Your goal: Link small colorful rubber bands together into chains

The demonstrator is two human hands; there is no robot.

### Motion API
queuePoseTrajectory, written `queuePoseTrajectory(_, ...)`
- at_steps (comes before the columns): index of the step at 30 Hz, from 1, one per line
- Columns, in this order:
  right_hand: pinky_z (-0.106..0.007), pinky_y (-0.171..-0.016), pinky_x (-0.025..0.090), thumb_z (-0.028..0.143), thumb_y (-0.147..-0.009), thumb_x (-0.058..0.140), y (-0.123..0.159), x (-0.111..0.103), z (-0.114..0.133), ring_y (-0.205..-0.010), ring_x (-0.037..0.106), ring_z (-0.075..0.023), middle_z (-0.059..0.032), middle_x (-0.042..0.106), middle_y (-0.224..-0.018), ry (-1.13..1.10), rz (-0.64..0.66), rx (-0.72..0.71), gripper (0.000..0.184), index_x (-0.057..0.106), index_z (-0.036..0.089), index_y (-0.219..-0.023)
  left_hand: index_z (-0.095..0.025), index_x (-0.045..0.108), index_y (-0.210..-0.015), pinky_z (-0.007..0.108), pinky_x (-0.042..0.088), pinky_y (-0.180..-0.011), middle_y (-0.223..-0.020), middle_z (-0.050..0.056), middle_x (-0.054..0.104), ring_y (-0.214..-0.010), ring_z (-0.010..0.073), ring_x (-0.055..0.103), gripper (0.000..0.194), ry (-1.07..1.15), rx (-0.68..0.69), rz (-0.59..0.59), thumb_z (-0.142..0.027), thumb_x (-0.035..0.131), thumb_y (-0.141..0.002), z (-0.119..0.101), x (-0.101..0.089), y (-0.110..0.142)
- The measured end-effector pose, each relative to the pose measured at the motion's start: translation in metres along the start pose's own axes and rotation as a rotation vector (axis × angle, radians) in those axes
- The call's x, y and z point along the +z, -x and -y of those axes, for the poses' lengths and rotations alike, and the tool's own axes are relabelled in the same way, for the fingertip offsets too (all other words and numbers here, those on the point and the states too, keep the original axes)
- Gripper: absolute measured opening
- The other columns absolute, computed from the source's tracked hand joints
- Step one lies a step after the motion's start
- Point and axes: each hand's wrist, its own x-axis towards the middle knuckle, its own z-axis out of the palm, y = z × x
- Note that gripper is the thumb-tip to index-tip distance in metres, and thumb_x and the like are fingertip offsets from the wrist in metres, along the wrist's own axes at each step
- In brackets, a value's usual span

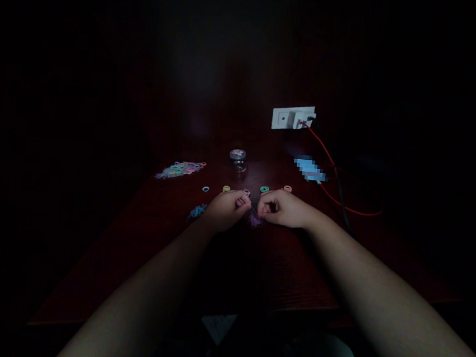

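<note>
On my screen the table point(296, 274) looks like glossy wood, the purple bands point(254, 220) mid-frame matt, the jar point(238, 167) smooth and clear (glass or plastic, I can't tell), the socket point(283, 119) smooth plastic.

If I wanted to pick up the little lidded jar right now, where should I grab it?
Probably by the body of the jar, below the lid, coming from its right: it stands upright, looks round, and nothing touches its sides. The yellow ring and green ring lie on its near side, and how tightly the lid sits can't be seen.
</note>
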Motion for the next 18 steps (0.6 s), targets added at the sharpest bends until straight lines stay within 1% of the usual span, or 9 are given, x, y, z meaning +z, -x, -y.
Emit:
queuePoseTrajectory(2,-0.022,-0.054,0.037,0.02,-0.073,0.06,0.0,-0.001,-0.002,-0.058,0.049,-0.0094,0.0007,0.056,-0.064,-0.016,0.005,0.014,0.007,0.064,0.014,-0.073,-0.018,0.064,-0.08,0.023,0.043,-0.066,-0.076,-0.001,0.065,-0.071,0.0126,0.058,0.01,0.017,0.025,0.036,-0.021,0.055,-0.08,0.001,0.0,0.0)
queuePoseTrajectory(4,-0.022,-0.054,0.037,0.024,-0.074,0.06,0.0,-0.002,-0.005,-0.057,0.049,-0.0099,0.0003,0.057,-0.063,-0.021,-0.028,0.019,0.011,0.064,0.013,-0.074,-0.018,0.064,-0.081,0.023,0.043,-0.068,-0.078,-0.001,0.065,-0.073,0.0124,0.058,0.01,0.043,0.071,0.084,-0.02,0.054,-0.081,0.002,-0.001,0.0)
queuePoseTrajectory(6,-0.023,-0.056,0.038,0.026,-0.076,0.058,-0.001,-0.004,-0.009,-0.059,0.05,-0.0108,-0.0007,0.058,-0.065,-0.018,-0.106,0.02,0.014,0.064,0.013,-0.076,-0.017,0.064,-0.082,0.023,0.044,-0.07,-0.081,0.0,0.065,-0.075,0.0124,0.058,0.01,0.057,0.107,0.112,-0.021,0.055,-0.081,0.003,-0.002,0.001)
queuePoseTrajectory(9,-0.025,-0.059,0.039,0.026,-0.077,0.056,-0.003,-0.006,-0.014,-0.061,0.051,-0.0123,-0.0024,0.06,-0.069,-0.003,-0.241,0.04,0.015,0.064,0.013,-0.076,-0.017,0.064,-0.081,0.024,0.044,-0.072,-0.083,0.001,0.065,-0.076,0.0125,0.058,0.009,0.063,0.135,0.118,-0.021,0.056,-0.082,0.005,-0.002,0.001)
queuePoseTrajectory(12,-0.026,-0.06,0.039,0.026,-0.077,0.055,-0.004,-0.006,-0.015,-0.061,0.051,-0.0126,-0.0035,0.061,-0.07,0.027,-0.324,0.059,0.015,0.064,0.013,-0.075,-0.017,0.064,-0.081,0.023,0.044,-0.071,-0.083,0.002,0.065,-0.076,0.0121,0.057,0.008,0.072,0.148,0.128,-0.021,0.057,-0.082,0.007,-0.001,0.0)
queuePoseTrajectory(14,-0.026,-0.059,0.039,0.026,-0.077,0.055,-0.004,-0.006,-0.015,-0.061,0.05,-0.0124,-0.0035,0.06,-0.069,0.04,-0.338,0.059,0.016,0.064,0.013,-0.075,-0.016,0.065,-0.083,0.023,0.044,-0.07,-0.083,0.002,0.065,-0.075,0.012,0.058,0.008,0.07,0.155,0.139,-0.02,0.058,-0.082,0.008,0.0,-0.001)
queuePoseTrajectory(18,-0.025,-0.057,0.038,0.028,-0.078,0.055,-0.005,-0.004,-0.014,-0.059,0.048,-0.0116,-0.0025,0.058,-0.068,0.041,-0.323,0.066,0.017,0.062,0.013,-0.074,-0.016,0.066,-0.085,0.024,0.044,-0.071,-0.083,0.003,0.066,-0.077,0.0128,0.058,0.01,0.038,0.182,0.147,-0.021,0.058,-0.083,0.009,0.0,-0.002)
